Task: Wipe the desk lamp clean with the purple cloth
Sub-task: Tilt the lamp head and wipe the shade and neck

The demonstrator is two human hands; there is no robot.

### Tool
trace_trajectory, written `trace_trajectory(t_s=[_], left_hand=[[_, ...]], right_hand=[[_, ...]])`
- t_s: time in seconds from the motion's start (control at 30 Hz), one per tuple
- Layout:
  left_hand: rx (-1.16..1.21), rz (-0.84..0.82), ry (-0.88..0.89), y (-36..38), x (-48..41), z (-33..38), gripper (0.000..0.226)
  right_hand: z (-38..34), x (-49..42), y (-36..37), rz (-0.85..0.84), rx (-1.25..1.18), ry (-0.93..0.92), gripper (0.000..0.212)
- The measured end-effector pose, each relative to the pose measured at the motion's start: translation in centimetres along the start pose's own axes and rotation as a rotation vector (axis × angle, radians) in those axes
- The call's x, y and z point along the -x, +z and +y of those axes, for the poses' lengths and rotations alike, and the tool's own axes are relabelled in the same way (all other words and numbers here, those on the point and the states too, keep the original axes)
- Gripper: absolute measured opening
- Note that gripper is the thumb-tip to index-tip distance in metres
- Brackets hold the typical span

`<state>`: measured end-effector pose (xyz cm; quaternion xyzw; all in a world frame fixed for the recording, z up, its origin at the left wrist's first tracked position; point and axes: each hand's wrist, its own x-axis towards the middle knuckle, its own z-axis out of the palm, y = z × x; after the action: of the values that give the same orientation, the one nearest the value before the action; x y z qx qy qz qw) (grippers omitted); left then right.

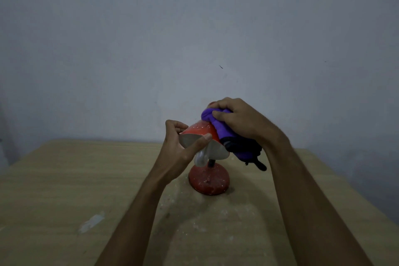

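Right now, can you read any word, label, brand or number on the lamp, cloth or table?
No text can be read anywhere in view.
desk lamp: only pale specks, no label showing.
purple cloth: dark trim, no print.
table: a pale smear, not writing.

A light wooden desk (pixel 54 179) bears a red desk lamp (pixel 208 180) standing on its round base amid white specks, with a pale smear (pixel 91 221) at left.

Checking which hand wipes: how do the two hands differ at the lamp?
The left hand pinches the rim of the lamp shade bare, thumb on its white inside; the right hand clutches the purple cloth against the shade's top. The left hand sits lower than the right hand. Both are on the shade.
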<state>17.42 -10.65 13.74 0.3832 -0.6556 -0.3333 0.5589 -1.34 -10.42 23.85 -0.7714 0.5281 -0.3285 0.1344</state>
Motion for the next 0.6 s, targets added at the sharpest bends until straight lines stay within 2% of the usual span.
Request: trace_trajectory(t_s=[0.13,0.3,0.37,0.5,0.6], left_hand=[[0.001,0.036,-0.001,0.1,0.5,0.1,0.098],[-0.005,0.09,-0.032,0.9,0.4,0.4,0.093],[-0.004,0.119,-0.069,1.6,0.3,0.8,0.094],[-0.073,0.162,-0.136,4.7,0.7,2.2,0.095],[-0.116,0.215,-0.155,7.8,1.2,3.4,0.083]], right_hand=[[0.8,2.8,0.8,0.04,-0.186,-0.034,0.026],[2.5,6.3,-0.4,-0.082,-0.525,-0.018,0.027],[3.1,7.1,-0.9,0.004,-0.642,0.001,0.024],[3.9,7.8,-0.8,0.309,-0.778,0.131,0.023],[4.8,8.5,-0.5,0.458,-0.877,0.168,0.024]])
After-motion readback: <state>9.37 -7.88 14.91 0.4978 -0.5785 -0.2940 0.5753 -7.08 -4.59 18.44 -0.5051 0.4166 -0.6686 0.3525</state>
